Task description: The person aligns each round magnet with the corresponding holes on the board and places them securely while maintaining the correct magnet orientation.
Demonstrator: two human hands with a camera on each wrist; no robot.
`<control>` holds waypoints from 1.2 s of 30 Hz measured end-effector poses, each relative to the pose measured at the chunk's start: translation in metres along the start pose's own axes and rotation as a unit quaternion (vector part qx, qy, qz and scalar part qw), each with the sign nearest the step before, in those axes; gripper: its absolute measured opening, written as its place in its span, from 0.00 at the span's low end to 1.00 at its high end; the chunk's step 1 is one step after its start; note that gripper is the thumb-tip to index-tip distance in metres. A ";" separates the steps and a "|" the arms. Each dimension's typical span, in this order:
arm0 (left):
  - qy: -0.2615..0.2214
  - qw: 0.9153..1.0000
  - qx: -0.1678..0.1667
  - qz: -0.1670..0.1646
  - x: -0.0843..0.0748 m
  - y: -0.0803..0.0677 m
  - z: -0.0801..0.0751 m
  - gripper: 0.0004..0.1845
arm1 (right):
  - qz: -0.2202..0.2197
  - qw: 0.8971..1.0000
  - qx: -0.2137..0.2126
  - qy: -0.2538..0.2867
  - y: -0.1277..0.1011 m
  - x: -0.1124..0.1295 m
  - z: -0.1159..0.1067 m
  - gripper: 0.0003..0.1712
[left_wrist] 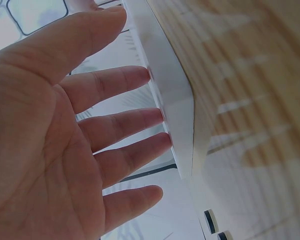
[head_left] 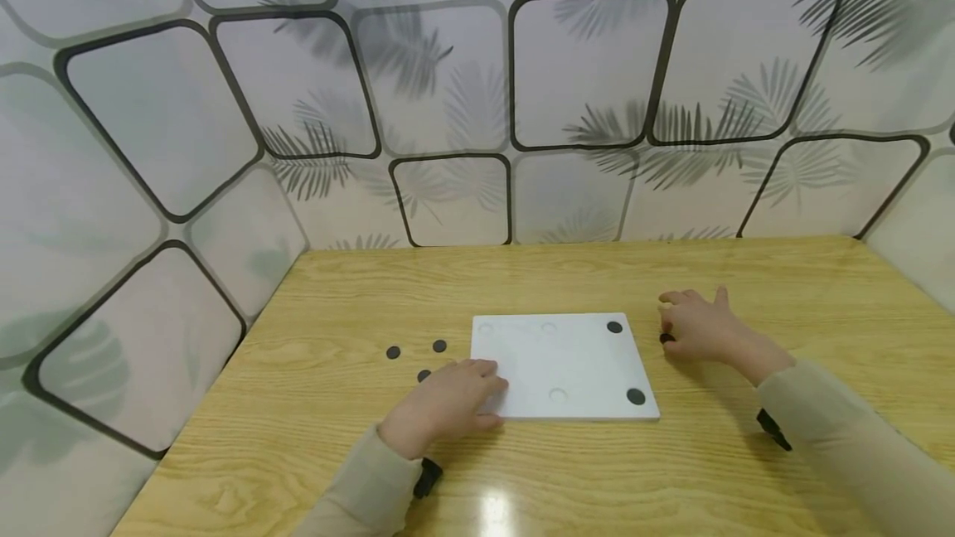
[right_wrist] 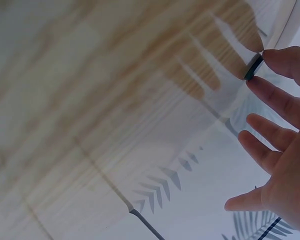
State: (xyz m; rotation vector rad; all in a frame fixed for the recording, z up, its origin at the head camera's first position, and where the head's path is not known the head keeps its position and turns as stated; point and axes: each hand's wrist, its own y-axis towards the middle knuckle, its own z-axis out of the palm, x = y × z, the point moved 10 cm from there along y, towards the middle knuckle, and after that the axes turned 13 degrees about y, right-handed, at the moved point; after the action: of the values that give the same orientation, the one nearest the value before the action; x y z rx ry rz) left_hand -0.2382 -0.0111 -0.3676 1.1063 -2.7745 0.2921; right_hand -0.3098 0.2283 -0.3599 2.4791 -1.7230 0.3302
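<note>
A white board (head_left: 563,363) with shallow round recesses lies on the wooden table. Two black discs sit on its right side, one in the far corner (head_left: 614,327) and one in the near corner (head_left: 636,396). My left hand (head_left: 451,404) rests its fingertips on the board's left part, fingers fairly straight, covering the near left corner. In the left wrist view, those fingertips (left_wrist: 157,116) touch the board's edge. To the right of the board, my right hand (head_left: 701,328) pinches a black disc (right_wrist: 253,67) between thumb and index finger, at the tabletop, the other fingers spread.
Left of the board lie several loose black discs, among them one disc (head_left: 393,352) farthest left and another disc (head_left: 439,345) nearer the board; one is partly behind the left hand. A patterned cloth wall (head_left: 448,197) rises behind the table (head_left: 358,297) and along its left side.
</note>
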 end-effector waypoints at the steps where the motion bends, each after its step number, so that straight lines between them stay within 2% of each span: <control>1: 0.000 1.000 0.000 0.000 0.000 0.000 0.000 0.23 | 0.001 1.000 0.000 0.000 0.000 0.000 0.000 0.02; 21: 0.006 1.000 0.003 -0.003 0.000 -0.002 -0.002 0.23 | 0.025 0.999 0.014 0.027 0.003 -0.005 0.003 0.09; 36: 0.000 1.000 0.007 -0.003 0.000 -0.001 0.000 0.23 | 0.000 1.000 -0.011 0.009 0.000 0.003 -0.003 0.11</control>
State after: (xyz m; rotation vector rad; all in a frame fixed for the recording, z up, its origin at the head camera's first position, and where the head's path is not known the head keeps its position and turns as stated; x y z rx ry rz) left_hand -0.2375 -0.0121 -0.3670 1.1161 -2.7731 0.3117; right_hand -0.3094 0.2260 -0.3561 2.4527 -1.7106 0.3308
